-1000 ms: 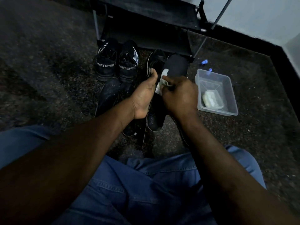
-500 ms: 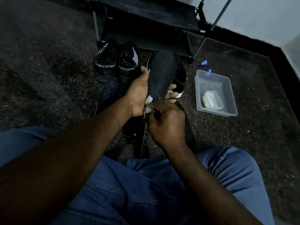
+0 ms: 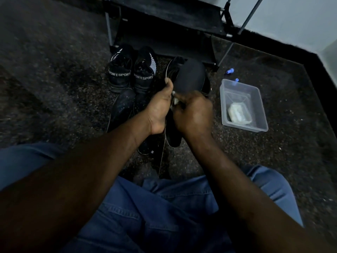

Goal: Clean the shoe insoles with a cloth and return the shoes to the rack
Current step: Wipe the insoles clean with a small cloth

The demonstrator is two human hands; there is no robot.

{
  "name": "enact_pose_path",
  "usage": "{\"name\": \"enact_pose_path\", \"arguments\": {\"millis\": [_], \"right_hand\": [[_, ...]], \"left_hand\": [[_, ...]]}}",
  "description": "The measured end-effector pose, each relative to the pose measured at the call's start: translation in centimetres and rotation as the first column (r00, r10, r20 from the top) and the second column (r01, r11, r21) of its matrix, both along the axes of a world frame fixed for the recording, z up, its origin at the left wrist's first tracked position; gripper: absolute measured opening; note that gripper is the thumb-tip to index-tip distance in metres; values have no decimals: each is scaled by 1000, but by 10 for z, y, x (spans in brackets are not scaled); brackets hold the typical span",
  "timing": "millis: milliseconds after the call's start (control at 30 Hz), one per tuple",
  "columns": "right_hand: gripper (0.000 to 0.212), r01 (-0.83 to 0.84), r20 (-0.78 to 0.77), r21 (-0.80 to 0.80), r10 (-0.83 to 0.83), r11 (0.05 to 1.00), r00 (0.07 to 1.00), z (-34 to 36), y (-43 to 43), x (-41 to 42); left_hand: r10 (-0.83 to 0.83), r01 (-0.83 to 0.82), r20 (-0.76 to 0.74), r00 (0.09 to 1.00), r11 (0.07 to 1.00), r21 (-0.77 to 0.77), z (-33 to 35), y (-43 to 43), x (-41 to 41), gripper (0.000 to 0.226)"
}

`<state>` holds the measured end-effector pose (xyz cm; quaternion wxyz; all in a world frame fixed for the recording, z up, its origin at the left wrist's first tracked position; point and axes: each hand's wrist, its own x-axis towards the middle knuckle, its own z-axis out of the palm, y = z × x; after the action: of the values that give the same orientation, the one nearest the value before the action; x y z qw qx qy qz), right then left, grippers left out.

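Observation:
A black insole (image 3: 190, 75) stands tilted in front of me, its rounded toe end pointing away. My left hand (image 3: 160, 106) grips its left edge. My right hand (image 3: 193, 112) is closed on a small white cloth (image 3: 174, 101) pressed against the insole's middle; only a corner of the cloth shows. A pair of black shoes marked SPORT (image 3: 132, 70) stands heels toward me on the floor before the black shoe rack (image 3: 167, 24). More black shoes (image 3: 124, 106) lie under my hands, partly hidden.
A clear plastic tub (image 3: 255, 92) with a pale lump (image 3: 238, 112) inside sits on the dark speckled floor at right. Two small blue caps (image 3: 230, 71) lie beyond it. A wall corner bounds the right side. My jeans-clad legs fill the foreground.
My right hand with the cloth has slid back up the insole, away from me, after a stroke down toward me. The left hand keeps its grip on the insole.

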<state>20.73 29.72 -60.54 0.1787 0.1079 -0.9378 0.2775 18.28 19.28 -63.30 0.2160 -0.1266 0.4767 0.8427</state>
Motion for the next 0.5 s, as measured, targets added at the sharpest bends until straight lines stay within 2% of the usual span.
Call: {"name": "enact_pose_path", "arguments": {"millis": [100, 267, 500], "right_hand": [[17, -75, 28, 1, 75, 997, 997, -8, -2, 26], [26, -128, -6, -71, 128, 989, 992, -24, 5, 65], [22, -49, 28, -175, 55, 983, 998, -7, -1, 38]], "left_hand": [[6, -6, -10, 1000, 996, 86, -3, -2, -2, 94], [69, -73, 27, 997, 979, 191, -1, -1, -6, 93], [36, -37, 7, 999, 993, 115, 1, 1, 1, 93]]}}
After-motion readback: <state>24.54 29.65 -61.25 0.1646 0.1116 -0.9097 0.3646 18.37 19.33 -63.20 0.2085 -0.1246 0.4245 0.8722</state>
